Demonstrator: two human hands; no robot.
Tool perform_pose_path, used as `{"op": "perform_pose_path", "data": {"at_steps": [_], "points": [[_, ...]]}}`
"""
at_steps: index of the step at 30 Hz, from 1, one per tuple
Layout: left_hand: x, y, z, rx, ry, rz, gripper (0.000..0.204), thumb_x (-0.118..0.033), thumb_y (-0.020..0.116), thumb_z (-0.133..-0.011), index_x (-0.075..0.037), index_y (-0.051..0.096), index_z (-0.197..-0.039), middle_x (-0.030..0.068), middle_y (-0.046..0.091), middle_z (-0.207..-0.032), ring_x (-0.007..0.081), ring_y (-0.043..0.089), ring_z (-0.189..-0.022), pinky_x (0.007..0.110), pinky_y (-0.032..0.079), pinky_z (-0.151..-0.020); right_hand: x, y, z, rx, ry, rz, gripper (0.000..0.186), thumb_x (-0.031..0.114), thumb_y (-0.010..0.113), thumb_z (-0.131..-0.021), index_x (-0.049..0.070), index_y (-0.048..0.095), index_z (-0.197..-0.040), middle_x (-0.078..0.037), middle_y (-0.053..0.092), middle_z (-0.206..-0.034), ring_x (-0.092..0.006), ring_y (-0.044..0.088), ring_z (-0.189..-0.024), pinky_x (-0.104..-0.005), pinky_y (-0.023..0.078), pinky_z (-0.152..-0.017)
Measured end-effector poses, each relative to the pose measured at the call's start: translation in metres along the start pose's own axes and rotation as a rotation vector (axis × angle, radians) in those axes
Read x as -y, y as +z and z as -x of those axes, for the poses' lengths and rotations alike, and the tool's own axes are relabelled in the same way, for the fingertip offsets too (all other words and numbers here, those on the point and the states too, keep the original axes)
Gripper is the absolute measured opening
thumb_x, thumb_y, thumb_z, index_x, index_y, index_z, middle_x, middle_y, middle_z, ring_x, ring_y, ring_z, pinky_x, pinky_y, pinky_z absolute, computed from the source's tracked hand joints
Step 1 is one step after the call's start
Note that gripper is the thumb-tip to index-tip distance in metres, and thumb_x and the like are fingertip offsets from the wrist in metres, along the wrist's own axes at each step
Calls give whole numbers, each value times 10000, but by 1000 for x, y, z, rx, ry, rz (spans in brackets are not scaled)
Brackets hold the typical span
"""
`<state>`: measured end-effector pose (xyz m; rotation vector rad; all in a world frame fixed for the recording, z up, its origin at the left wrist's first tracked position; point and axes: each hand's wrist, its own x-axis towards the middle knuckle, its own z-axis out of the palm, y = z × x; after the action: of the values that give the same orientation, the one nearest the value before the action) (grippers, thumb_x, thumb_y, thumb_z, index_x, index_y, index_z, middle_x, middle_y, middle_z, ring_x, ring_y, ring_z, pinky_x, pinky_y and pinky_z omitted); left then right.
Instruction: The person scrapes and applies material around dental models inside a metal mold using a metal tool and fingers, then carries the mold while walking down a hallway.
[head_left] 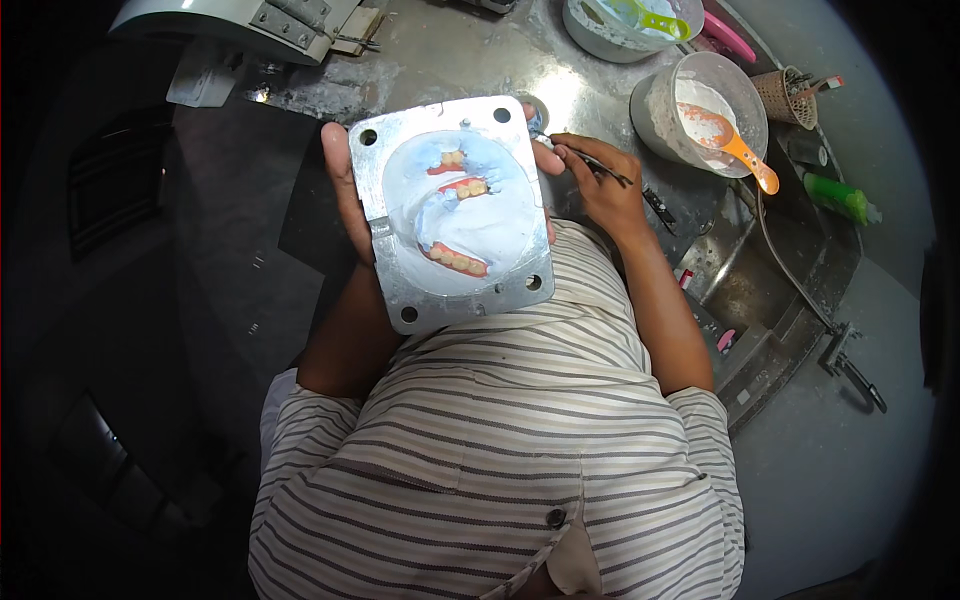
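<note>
My left hand (pixel 347 190) is closed around a square metal denture flask half (pixel 405 314), its thumb along the left edge and fingertips showing at the right edge. The flask is tilted up in front of my chest, with a hole in each corner. White and bluish plaster (pixel 410 215) fills its round middle. Set in the plaster are several cream teeth on red-pink wax or gum: a curved row (pixel 457 260) low down and two short groups (pixel 464 188) above. Beside the flask's right edge, my right hand (pixel 607 195) pinches a thin dark hand tool (pixel 600 163).
A metal worktop (pixel 430 60) spreads beyond the flask. At the far right stand a bowl of white powder with an orange scoop (pixel 735 148), another bowl with a green scoop (pixel 655 22) and a woven basket (pixel 785 100). A sink (pixel 765 270) with a tap (pixel 850 365) lies right.
</note>
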<state>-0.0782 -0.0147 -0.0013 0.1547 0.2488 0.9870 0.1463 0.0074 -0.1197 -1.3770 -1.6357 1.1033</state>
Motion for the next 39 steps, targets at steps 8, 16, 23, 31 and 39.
{"op": "perform_pose_path", "data": {"at_steps": [8, 16, 23, 31, 39], "points": [[1, -3, 2, -225, -54, -15, 1233, -940, 379, -776, -23, 185, -1576, 403, 372, -1444, 588, 542, -1152, 693, 512, -802, 33, -35, 13, -102, 50, -21, 159, 96, 724, -912, 14, 761, -1043, -108, 771, -958, -150, 720, -832, -284, 547, -736], [3, -4, 2, -227, -212, 322, 1128, -858, 487, -814, -75, 196, -1572, 476, 255, -1462, 642, 619, -944, 689, 564, -654, 77, -76, 39, -194, 45, -305, 163, 83, 711, -944, -27, 712, -1065, -64, 741, -925, -93, 660, -783, -230, 513, -661], [9, -10, -1, -37, -338, 349, 1044, -838, 476, -839, -141, 222, -1574, 490, 172, -1487, 616, 643, -915, 661, 586, -646, 76, -88, 41, -187, 32, -188, 149, 81, 717, -936, -26, 711, -1039, -57, 717, -842, -76, 639, -766, -225, 498, -656], [24, -8, -20, -163, -363, 186, 748, -577, 375, -995, -127, 246, -1578, 392, 101, -1585, 541, 675, -696, 557, 588, -476, -23, -73, 52, 259, 286, 719, 400, 385, 710, -905, -11, 656, -912, -243, 699, -869, -443, 672, -859, -519, 507, -744], [21, -34, -34, 3, -326, 156, 819, -570, 442, -977, -138, 143, -1606, 295, 68, -1638, 617, 653, -840, 711, 563, -574, -14, -235, 156, -788, 519, 451, 384, 441, 712, -922, 64, 714, -995, -133, 724, -861, -206, 711, -831, -343, 531, -691]]}}
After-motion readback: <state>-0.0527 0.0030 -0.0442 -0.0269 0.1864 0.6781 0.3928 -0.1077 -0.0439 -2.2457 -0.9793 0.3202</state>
